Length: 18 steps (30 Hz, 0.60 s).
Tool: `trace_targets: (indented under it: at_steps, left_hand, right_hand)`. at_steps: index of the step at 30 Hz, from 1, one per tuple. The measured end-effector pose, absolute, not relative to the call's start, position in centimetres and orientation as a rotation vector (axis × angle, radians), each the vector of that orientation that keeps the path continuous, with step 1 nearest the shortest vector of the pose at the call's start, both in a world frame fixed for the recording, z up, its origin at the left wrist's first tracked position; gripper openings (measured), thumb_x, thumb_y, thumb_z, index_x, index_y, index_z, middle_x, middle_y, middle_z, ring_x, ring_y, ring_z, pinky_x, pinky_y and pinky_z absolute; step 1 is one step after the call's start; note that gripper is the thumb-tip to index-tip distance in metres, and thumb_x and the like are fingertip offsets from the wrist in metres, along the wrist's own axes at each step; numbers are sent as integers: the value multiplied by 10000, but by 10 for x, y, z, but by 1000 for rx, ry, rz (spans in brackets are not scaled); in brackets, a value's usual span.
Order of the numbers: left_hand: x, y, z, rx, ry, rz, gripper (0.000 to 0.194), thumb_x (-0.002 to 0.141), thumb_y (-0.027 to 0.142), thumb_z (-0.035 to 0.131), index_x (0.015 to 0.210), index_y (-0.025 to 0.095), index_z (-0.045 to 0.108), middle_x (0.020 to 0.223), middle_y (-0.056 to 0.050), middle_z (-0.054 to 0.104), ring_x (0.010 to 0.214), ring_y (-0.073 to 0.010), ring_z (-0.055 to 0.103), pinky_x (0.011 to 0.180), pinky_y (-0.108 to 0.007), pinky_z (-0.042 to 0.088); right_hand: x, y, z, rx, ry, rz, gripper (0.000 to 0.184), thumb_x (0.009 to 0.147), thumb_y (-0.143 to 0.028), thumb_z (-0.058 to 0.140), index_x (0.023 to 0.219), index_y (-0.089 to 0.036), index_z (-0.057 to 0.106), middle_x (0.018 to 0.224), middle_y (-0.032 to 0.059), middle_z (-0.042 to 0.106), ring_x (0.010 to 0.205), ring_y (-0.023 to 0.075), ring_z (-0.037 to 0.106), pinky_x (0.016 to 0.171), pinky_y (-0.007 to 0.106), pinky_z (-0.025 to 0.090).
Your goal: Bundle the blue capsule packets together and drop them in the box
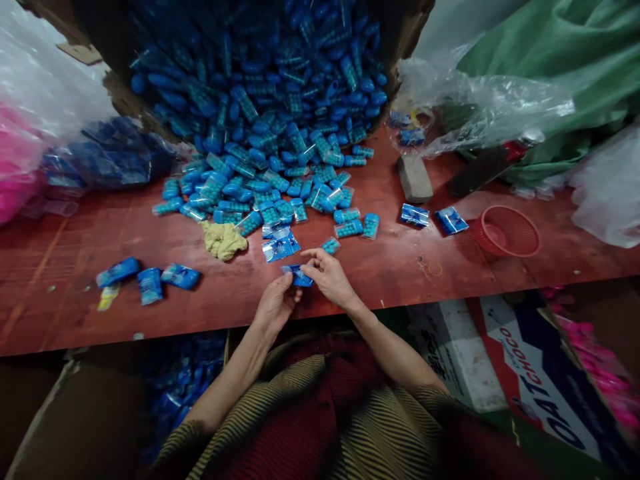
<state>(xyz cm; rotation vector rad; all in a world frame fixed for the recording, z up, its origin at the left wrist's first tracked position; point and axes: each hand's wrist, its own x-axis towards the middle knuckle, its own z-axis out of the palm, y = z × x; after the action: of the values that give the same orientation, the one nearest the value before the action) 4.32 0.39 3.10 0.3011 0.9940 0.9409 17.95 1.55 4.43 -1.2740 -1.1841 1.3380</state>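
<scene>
Between my hands, near the table's front edge, is a small blue printed packet point(301, 277). My left hand point(276, 303) pinches its left end between thumb and fingers. My right hand point(330, 275) has its thumb and fingers on the right end, with the index finger reaching over the top. Just beyond my hands lie flat blue wrappers point(281, 245). A small clear tube of blue beads point(331, 246) rests close to my right fingertips. Behind these spreads a big heap of blue-capped tubes point(280, 157) filled with blue beads.
The heap spills from a cardboard box point(417, 27) onto the red table point(360, 287). A yellow cloth point(223, 241) and filled blue packets point(151, 285) lie left. Rightward are two blue packets point(414, 215), a grey block point(415, 179) and a red basket point(507, 231). Cartons point(535, 373) stand below.
</scene>
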Motion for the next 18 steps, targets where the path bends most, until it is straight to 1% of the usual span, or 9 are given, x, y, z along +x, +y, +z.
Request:
trace_targets:
  at_steps: [3, 7, 9, 11, 13, 14, 16, 18]
  left_hand:
    - [43, 4, 37, 235, 962, 912, 187, 692, 285, 723, 782, 147, 636, 611, -21, 625, 467, -87, 525, 410, -183, 400]
    - [40, 4, 39, 279, 964, 909, 148, 674, 219, 726, 724, 124, 624, 584, -18, 602, 452, -83, 514, 388, -176, 389]
    - [39, 5, 39, 274, 971, 916, 150, 675, 217, 724, 711, 120, 616, 563, -13, 585, 439, -81, 506, 380, -170, 382]
    - [38, 5, 39, 214, 988, 899, 120, 714, 209, 691, 742, 123, 612, 563, -14, 582, 445, -83, 512, 389, -165, 390]
    - [37, 5, 41, 126, 1006, 854, 83, 780, 199, 622, 746, 127, 597, 548, -19, 569, 449, -86, 510, 397, -161, 392]
    - [37, 5, 43, 84, 1008, 830, 109, 814, 197, 578, 730, 127, 585, 537, -24, 559, 445, -86, 503, 393, -159, 385]
    - [37, 5, 47, 22, 994, 801, 200, 866, 200, 497, 690, 129, 559, 518, -28, 533, 430, -84, 477, 378, -155, 363]
    - [36, 5, 49, -4, 965, 796, 255, 891, 204, 444, 668, 131, 544, 512, -29, 514, 419, -82, 454, 369, -157, 347]
  right_hand:
    - [184, 19, 51, -1223, -1201, 1339, 214, 781, -310, 548, 950, -184, 584, 636, -50, 501, 566, 91, 477, 574, 225, 406]
    - [188, 21, 59, -1220, -1258, 1365, 188, 789, -307, 539, 914, -179, 597, 648, -41, 539, 556, 91, 487, 563, 224, 418]
    - [191, 21, 62, -1241, -1333, 1328, 199, 824, -319, 504, 922, -181, 607, 665, -32, 561, 575, 99, 510, 578, 230, 431]
    - [198, 22, 64, -1293, -1483, 1172, 224, 866, -312, 464, 966, -182, 616, 763, -2, 613, 681, 122, 561, 664, 257, 458]
    - [208, 25, 66, -1404, -1743, 916, 243, 877, -270, 480, 1065, -179, 606, 972, 51, 638, 879, 169, 577, 796, 312, 450]
    - [213, 27, 66, -1484, -1899, 780, 278, 865, -242, 512, 1126, -182, 587, 1092, 78, 614, 976, 201, 554, 845, 346, 432]
    - [220, 31, 66, -1669, -2197, 550, 380, 834, -197, 564, 1214, -196, 542, 1243, 116, 539, 1087, 266, 495, 870, 402, 408]
    - [223, 36, 67, -1819, -2409, 401, 390, 840, -178, 553, 1228, -211, 532, 1248, 127, 525, 1104, 300, 470, 842, 415, 405]
